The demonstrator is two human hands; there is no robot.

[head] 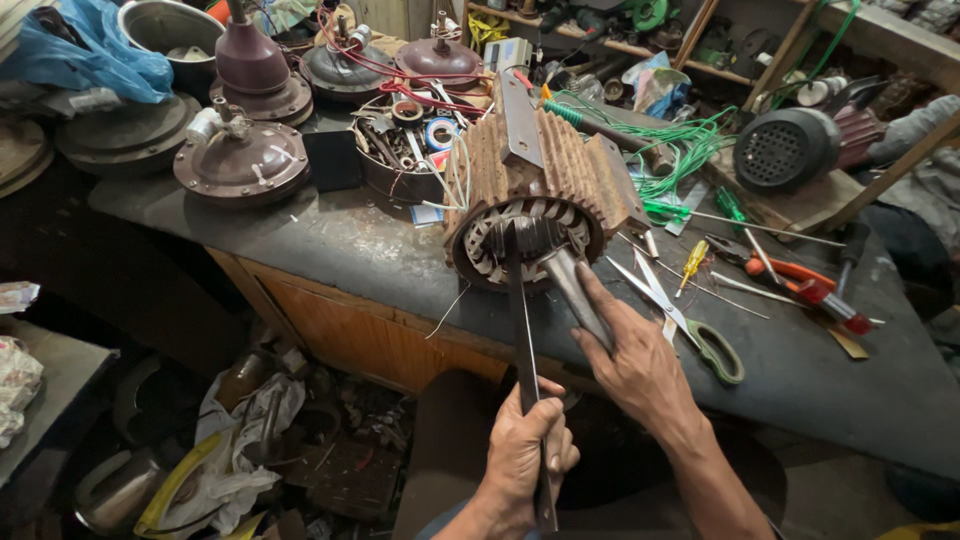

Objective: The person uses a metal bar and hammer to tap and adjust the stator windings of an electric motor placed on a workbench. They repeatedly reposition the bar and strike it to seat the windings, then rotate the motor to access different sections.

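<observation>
Rusty ribbed motor stator (535,190) on a dark surface (330,240) — left hand (525,455) grip closed around a flat metal bar (522,340); right hand (635,365) clasps a grey steel chisel (572,285).

A dark, dusty tabletop (330,235) sits on a brown wooden cabinet (350,330). Wooden shelves (790,40) stand behind. The floor (330,460) is messy.

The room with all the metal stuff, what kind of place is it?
Probably a small motor repair workshop. A finned motor body lies open on the bench, round fan motors sit behind it, and screwdrivers and scissors lie about.
</observation>
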